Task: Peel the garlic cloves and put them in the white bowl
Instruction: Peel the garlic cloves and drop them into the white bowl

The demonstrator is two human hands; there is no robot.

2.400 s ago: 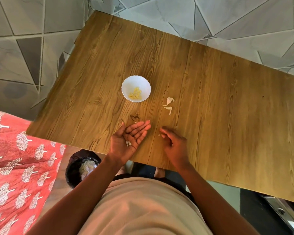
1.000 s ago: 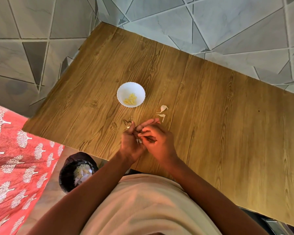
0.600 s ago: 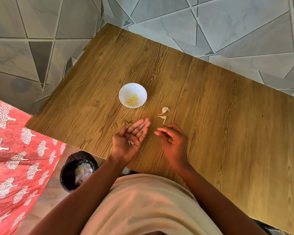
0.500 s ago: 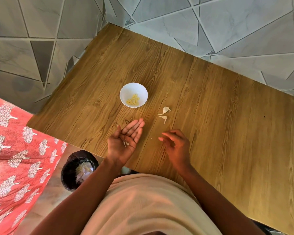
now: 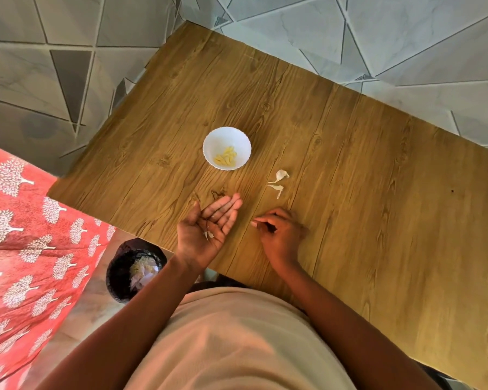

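Note:
The white bowl point(image 5: 210, 139) stands mid-table and holds several yellowish peeled cloves point(image 5: 226, 159). To its right lie two garlic cloves in their white skin point(image 5: 281, 175) point(image 5: 276, 188). My left hand point(image 5: 209, 225) is held palm up over the table's near edge with straight fingers. A few small white peel bits point(image 5: 208, 235) lie in the palm. To its right, my right hand point(image 5: 279, 233) hovers low over the wood. Its fingers are curled and its fingertips are drawn together, pointing left. I see nothing between them.
The wooden table point(image 5: 364, 192) stretches far to the right and back. On the floor by its near-left corner stands a black bin point(image 5: 119, 273) holding garlic skins. A red patterned cloth point(image 5: 26, 235) lies to the left. Grey tiled floor surrounds the table.
One second ago my right hand was at my left palm. It has since drawn away to the right and now sits low over the table. My left hand stays palm up.

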